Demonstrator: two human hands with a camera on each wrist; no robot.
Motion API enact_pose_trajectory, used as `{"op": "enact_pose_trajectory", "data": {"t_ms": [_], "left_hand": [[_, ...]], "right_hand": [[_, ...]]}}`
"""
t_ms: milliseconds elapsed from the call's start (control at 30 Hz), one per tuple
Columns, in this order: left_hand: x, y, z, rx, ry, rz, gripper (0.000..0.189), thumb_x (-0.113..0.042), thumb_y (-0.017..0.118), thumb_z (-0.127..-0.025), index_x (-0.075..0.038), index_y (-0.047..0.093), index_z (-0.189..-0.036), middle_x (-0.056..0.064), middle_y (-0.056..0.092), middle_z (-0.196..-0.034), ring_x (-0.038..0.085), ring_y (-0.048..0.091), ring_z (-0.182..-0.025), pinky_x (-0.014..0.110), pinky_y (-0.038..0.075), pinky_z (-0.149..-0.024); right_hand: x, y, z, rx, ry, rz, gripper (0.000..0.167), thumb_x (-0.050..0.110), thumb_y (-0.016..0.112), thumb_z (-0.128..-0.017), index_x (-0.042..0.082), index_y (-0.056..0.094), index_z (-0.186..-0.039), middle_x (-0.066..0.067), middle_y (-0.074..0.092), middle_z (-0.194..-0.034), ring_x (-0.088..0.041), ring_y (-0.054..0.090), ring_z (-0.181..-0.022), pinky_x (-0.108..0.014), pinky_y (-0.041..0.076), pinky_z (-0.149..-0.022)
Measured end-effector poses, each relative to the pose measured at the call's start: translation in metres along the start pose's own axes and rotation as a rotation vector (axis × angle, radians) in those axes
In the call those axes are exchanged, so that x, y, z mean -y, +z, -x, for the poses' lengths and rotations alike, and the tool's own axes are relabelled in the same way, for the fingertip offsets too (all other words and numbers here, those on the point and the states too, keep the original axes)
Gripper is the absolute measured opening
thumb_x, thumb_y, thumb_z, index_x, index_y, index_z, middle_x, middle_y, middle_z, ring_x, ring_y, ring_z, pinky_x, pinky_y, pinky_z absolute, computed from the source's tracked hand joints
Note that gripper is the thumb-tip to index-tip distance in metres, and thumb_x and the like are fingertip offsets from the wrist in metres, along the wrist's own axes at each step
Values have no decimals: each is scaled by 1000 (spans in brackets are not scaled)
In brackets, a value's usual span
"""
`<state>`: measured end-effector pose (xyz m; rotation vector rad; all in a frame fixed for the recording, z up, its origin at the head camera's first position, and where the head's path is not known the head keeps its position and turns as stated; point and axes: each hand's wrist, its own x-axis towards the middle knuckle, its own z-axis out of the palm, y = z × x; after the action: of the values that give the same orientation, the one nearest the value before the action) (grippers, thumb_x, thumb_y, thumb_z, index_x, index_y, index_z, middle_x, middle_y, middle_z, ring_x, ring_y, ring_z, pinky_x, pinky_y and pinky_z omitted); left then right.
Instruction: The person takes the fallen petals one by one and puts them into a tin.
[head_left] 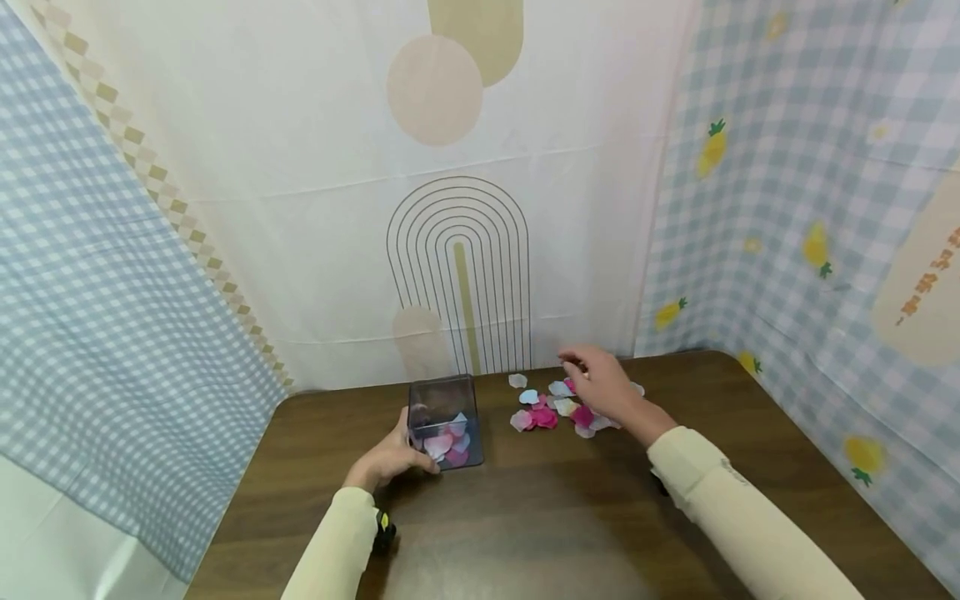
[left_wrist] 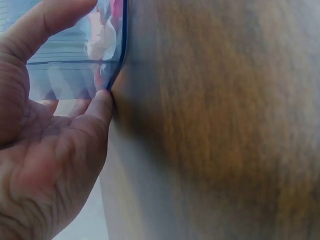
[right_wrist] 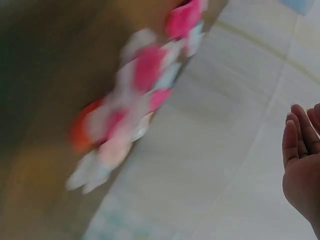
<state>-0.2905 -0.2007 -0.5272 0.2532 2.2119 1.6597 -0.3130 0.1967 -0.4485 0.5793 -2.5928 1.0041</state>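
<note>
My left hand (head_left: 392, 455) grips a clear plastic box (head_left: 444, 397) by its left side, the thumb across the near edge. Seen from the left wrist, the fingers curl around the box wall (left_wrist: 57, 80). Pink, white and pale blue petals (head_left: 456, 442) lie in the box. Farther right, my right hand (head_left: 606, 385) hovers over a loose spread of artificial petals (head_left: 543, 417) in pink, white and pale blue. In the right wrist view its fingers (right_wrist: 296, 137) are nearly straight and side by side, with nothing visible in them.
The brown wooden table (head_left: 517, 517) bears the box and petals. A printed white cloth (head_left: 330, 275) hangs right behind its far edge. Checked cloths hang at the left (head_left: 112, 275) and at the right (head_left: 780, 158). One white petal (head_left: 517, 381) lies apart near the far edge.
</note>
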Motion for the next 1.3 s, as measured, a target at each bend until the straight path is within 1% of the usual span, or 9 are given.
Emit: {"op": "enact_pose_trajectory", "data": {"t_ms": [167,367,467,567,767,900,1100,1200,1300], "left_hand": [[1,1,-1,-4,-3,3,114,11,89,-67,-11,19,-155,26,55,-143,26,58,-118,30,53,-91],[-1,0,-2,-11,-5,-5,112,10,88,-68,-11,20,-155,24,57,-141,26,58,-118,30,52,-92],[-3,0,-2,-13,-7,-14,111,9,88,-69,-11,20,-154,23,58,-139,26,58,-118,30,51,-93],[-2,1,-3,-15,-7,-18,110,9,88,-69,-11,21,-155,23,58,-140,26,58,-119,30,50,-94],[1,1,-1,-5,-5,6,110,10,88,-70,-11,20,-154,25,58,-139,26,58,-116,31,53,-90],[2,-1,-1,13,2,18,110,11,87,-71,-10,19,-154,26,57,-140,26,59,-116,32,55,-87],[1,-2,0,27,4,19,109,11,87,-72,-10,18,-153,27,57,-141,26,59,-115,31,55,-87],[1,0,-1,32,1,16,108,10,87,-72,-10,18,-153,27,57,-141,26,60,-116,32,55,-86],[-1,0,-1,28,-2,7,108,9,87,-71,-10,18,-153,27,56,-142,27,59,-118,31,54,-89]], "right_hand": [[-29,-10,17,15,36,76,23,11,62,-105,1,74,-123,-17,75,-115,-31,69,-100,-50,58,-87],[-34,-5,23,88,19,96,22,13,66,-104,3,75,-121,-14,77,-119,-29,70,-103,-49,59,-88],[-29,3,24,132,7,125,22,12,68,-102,3,75,-121,-14,77,-119,-30,70,-108,-52,59,-93],[-26,18,24,181,-45,180,22,9,70,-99,4,76,-119,-12,77,-119,-31,71,-115,-54,57,-100],[-19,52,16,269,-237,371,22,13,77,-94,7,79,-115,-7,77,-109,-28,70,-108,-49,56,-101],[-13,70,6,320,-323,472,22,20,81,-91,12,80,-111,-5,78,-109,-27,68,-108,-47,54,-102],[-13,90,-3,405,-366,565,18,20,79,-91,15,79,-109,-3,76,-104,-24,63,-101,-41,50,-91],[-15,95,-5,411,-350,595,13,17,76,-93,14,80,-105,-3,77,-102,-24,62,-99,-40,48,-88],[-17,96,-7,390,-316,579,7,13,75,-94,14,80,-99,-4,77,-99,-25,63,-97,-40,47,-86]]}}
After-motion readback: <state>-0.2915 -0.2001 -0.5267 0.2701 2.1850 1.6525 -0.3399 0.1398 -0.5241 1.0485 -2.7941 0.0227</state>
